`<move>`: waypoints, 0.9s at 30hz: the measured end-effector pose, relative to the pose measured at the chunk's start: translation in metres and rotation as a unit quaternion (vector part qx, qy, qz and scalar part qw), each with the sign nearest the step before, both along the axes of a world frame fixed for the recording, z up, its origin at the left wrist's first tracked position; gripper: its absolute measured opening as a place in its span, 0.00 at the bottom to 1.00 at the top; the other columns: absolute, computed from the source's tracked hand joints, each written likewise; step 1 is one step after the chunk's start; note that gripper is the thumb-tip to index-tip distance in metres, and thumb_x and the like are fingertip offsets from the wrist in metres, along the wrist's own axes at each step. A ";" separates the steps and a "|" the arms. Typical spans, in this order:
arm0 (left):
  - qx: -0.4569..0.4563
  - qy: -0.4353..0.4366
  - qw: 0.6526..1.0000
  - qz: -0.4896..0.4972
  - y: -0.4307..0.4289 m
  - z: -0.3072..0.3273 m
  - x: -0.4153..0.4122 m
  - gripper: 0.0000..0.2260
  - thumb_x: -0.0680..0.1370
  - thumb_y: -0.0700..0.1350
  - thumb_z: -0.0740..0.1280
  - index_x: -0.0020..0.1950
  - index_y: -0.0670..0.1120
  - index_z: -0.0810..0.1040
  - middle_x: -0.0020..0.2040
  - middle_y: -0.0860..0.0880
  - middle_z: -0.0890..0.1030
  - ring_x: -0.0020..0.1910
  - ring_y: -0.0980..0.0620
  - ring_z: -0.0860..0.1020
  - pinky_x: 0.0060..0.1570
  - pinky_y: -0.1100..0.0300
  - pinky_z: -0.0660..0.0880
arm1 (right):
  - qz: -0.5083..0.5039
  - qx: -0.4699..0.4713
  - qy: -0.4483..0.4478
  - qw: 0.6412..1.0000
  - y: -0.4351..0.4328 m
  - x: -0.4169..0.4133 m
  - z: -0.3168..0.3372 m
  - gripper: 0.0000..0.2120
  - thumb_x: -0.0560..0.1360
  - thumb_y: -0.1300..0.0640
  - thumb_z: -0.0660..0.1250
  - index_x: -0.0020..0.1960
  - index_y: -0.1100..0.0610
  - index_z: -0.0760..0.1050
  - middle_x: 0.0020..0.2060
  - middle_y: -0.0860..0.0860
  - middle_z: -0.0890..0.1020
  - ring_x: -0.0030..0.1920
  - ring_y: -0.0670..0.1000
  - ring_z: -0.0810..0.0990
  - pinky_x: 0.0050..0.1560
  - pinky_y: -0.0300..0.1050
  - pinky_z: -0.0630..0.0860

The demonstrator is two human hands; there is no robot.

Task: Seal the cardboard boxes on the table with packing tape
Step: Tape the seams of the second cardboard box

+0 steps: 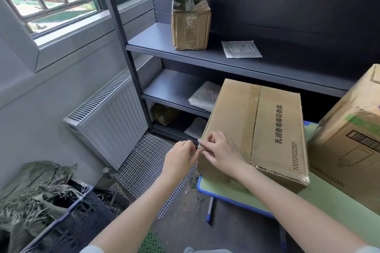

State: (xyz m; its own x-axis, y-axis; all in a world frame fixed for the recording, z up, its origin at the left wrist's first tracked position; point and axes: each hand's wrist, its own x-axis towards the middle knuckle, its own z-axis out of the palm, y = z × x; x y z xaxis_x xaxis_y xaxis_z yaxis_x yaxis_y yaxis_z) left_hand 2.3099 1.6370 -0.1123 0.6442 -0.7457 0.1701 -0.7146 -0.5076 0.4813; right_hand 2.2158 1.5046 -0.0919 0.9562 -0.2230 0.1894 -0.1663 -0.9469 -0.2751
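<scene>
A long cardboard box (pixel 273 121) with black printed characters lies on the green table (pixel 230 189), clear tape running along its top seam. My right hand (pixel 221 153) rests on the box's near left corner, fingers curled at the edge and pinching the end of a clear tape strip. My left hand (pixel 180 159) is just left of that corner, off the table's edge, fingers bent and touching the same strip. I see no tape roll. A second, larger cardboard box (pixel 349 146) stands on the table at the right, partly out of view.
A dark metal shelf unit (pixel 226 57) stands behind the table with a small taped box (pixel 191 24), a flat paper packet (pixel 241 49) and soft parcels lower down. A white radiator (pixel 111 121) is at left, wire mesh on the floor, a dark crate (pixel 67 217) of straw near left.
</scene>
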 end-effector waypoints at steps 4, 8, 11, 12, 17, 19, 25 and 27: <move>-0.027 0.075 0.996 -0.027 -0.003 -0.004 -0.001 0.11 0.80 0.47 0.61 0.46 0.40 0.76 0.41 0.46 0.78 0.43 0.48 0.75 0.44 0.54 0.71 | 0.018 0.003 0.001 1.000 0.002 0.008 -0.001 0.18 0.66 0.61 0.74 0.56 0.57 0.80 0.41 0.57 0.75 0.42 0.59 0.75 0.39 0.45 0.70; -0.075 0.154 0.984 -0.054 0.000 -0.007 0.004 0.08 0.79 0.41 0.63 0.45 0.39 0.79 0.39 0.46 0.81 0.39 0.48 0.77 0.43 0.52 0.74 | 0.041 0.059 0.020 0.997 -0.004 0.010 0.000 0.17 0.74 0.59 0.68 0.63 0.56 0.76 0.48 0.55 0.73 0.47 0.50 0.67 0.48 0.39 0.62; -0.076 0.169 0.980 -0.073 0.003 -0.004 0.007 0.05 0.77 0.40 0.66 0.48 0.42 0.82 0.42 0.48 0.83 0.40 0.52 0.78 0.46 0.58 0.75 | 0.038 0.094 0.029 0.994 -0.007 0.009 0.000 0.19 0.75 0.58 0.66 0.66 0.55 0.74 0.50 0.53 0.71 0.49 0.49 0.65 0.51 0.37 0.60; -0.075 0.169 0.980 -0.075 0.003 -0.002 0.008 0.05 0.76 0.41 0.67 0.48 0.42 0.82 0.42 0.48 0.83 0.40 0.53 0.78 0.46 0.59 0.75 | 0.039 0.096 0.036 0.994 -0.006 0.008 0.001 0.20 0.74 0.58 0.66 0.66 0.56 0.73 0.50 0.54 0.71 0.50 0.51 0.67 0.52 0.37 0.60; 0.004 0.000 0.996 -0.091 -0.007 0.003 0.017 0.13 0.76 0.52 0.66 0.44 0.44 0.82 0.39 0.48 0.82 0.41 0.50 0.77 0.41 0.58 0.72 | 0.044 0.079 0.078 0.993 -0.006 0.009 -0.002 0.26 0.72 0.54 0.69 0.69 0.55 0.70 0.54 0.55 0.70 0.54 0.53 0.67 0.56 0.38 0.62; -0.024 -0.114 0.989 -0.095 -0.012 0.007 0.021 0.19 0.73 0.59 0.63 0.33 0.45 0.77 0.30 0.51 0.77 0.31 0.52 0.75 0.30 0.61 0.70 | 0.035 0.090 0.062 0.993 -0.006 0.010 -0.003 0.20 0.72 0.56 0.70 0.63 0.55 0.75 0.52 0.54 0.71 0.53 0.53 0.68 0.54 0.40 0.64; -0.069 -0.108 0.983 -0.128 -0.016 0.008 0.024 0.17 0.71 0.57 0.63 0.32 0.44 0.70 0.28 0.52 0.70 0.26 0.53 0.69 0.26 0.64 0.61 | 0.033 0.072 0.039 0.996 -0.002 0.012 -0.004 0.05 0.73 0.60 0.68 0.42 0.62 0.75 0.49 0.56 0.73 0.50 0.55 0.70 0.45 0.40 0.61; -0.091 -0.012 0.990 -0.110 -0.015 0.004 0.023 0.15 0.72 0.51 0.69 0.34 0.42 0.70 0.32 0.54 0.68 0.30 0.52 0.66 0.29 0.60 0.62 | 0.033 0.075 0.024 0.996 -0.001 0.011 -0.006 0.04 0.73 0.61 0.67 0.41 0.62 0.75 0.49 0.56 0.73 0.50 0.55 0.70 0.45 0.41 0.61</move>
State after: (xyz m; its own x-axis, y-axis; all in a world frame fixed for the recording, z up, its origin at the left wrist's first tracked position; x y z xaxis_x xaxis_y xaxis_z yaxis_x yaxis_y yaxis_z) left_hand 2.3333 1.6220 -0.1085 0.4637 -0.8236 0.3267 -0.8103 -0.2450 0.5324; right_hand 2.2272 1.5034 -0.0977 0.9767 -0.1821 0.1134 -0.1215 -0.9053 -0.4069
